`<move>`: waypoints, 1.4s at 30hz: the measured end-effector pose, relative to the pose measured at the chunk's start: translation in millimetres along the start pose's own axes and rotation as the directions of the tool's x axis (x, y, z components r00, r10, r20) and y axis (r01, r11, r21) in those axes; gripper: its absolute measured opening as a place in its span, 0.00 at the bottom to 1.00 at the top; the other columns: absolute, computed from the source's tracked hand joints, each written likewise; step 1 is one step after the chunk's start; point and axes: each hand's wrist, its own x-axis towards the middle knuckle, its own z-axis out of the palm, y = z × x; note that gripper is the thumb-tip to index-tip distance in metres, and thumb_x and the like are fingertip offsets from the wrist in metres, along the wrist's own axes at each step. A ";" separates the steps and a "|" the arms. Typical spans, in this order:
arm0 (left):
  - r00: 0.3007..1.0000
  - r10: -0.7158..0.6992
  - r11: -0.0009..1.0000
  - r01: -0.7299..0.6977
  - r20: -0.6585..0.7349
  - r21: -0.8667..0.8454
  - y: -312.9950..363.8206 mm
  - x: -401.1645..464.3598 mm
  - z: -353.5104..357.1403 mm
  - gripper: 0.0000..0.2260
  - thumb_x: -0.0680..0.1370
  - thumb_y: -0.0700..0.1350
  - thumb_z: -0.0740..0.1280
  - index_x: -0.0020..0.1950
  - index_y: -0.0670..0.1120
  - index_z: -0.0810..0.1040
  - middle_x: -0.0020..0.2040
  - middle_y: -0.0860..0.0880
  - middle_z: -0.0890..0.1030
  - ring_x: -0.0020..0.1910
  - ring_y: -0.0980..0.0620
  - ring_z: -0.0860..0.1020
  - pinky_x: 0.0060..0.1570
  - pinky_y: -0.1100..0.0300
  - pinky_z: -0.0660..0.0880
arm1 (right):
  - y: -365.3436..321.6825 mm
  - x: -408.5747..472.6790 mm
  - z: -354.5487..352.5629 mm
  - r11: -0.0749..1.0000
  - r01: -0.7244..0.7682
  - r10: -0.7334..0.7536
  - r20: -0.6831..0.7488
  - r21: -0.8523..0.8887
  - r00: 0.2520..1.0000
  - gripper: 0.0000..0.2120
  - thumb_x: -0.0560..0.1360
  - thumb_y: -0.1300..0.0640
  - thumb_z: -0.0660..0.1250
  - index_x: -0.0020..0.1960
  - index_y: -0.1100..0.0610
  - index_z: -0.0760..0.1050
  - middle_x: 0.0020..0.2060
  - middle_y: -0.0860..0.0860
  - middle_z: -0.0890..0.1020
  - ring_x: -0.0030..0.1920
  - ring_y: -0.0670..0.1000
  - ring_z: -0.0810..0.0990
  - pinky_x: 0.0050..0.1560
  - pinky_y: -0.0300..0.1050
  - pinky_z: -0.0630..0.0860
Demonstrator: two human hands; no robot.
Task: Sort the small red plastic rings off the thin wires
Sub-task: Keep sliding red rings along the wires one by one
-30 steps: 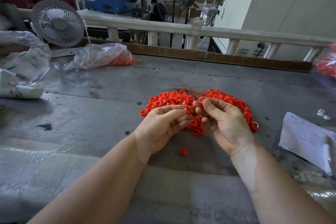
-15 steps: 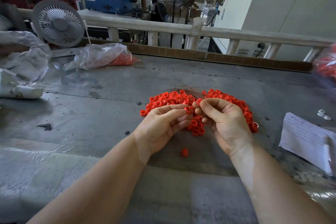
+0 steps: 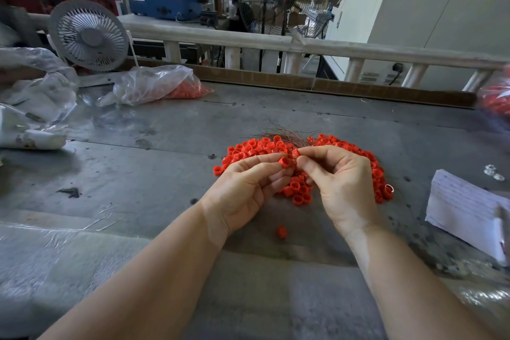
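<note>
A heap of small red plastic rings (image 3: 256, 148) lies on the grey metal table (image 3: 165, 146) in the middle of the view. A bundle of thin wires (image 3: 287, 134) fans out over the heap's far side. My left hand (image 3: 245, 190) pinches a red ring (image 3: 285, 162) at its fingertips. My right hand (image 3: 339, 185) is beside it with fingers curled, pinching another red ring (image 3: 295, 152) near where the wires come together. The two hands almost touch above the heap. One loose ring (image 3: 281, 232) lies nearer to me, between my wrists.
A clear plastic bag of red rings (image 3: 165, 85) lies at the back left, in front of a small white fan (image 3: 89, 36). Crumpled plastic (image 3: 33, 96) covers the far left. A stack of white paper (image 3: 466, 207) sits at the right; another bag of rings (image 3: 494, 102) at the right edge.
Both hands stay over the heap. The fingertips have shifted slightly, and a ring now shows more plainly at my left fingertips.
</note>
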 end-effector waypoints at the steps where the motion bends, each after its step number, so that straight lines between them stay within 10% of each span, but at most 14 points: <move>1: 1.000 -0.002 1.000 0.002 0.000 0.000 -0.1 -0.1 -0.1 0.07 0.65 0.36 0.68 0.38 0.42 0.85 0.37 0.44 0.84 0.36 0.54 0.83 0.38 0.64 0.80 | -0.3 -0.1 0.0 1.000 -0.001 0.001 -0.003 -0.008 1.000 0.12 0.69 0.65 0.72 0.38 0.47 0.80 0.31 0.42 0.82 0.29 0.39 0.77 0.34 0.31 0.73; 42: 0.993 -0.103 0.992 0.099 -0.054 -0.077 1.2 1.8 -0.4 0.08 0.69 0.32 0.65 0.46 0.38 0.79 0.35 0.42 0.82 0.34 0.51 0.83 0.34 0.63 0.80 | 6.1 -7.0 4.5 0.901 0.184 -0.157 0.101 -0.393 0.982 0.04 0.75 0.64 0.66 0.43 0.57 0.75 0.33 0.46 0.80 0.36 0.45 0.77 0.38 0.41 0.74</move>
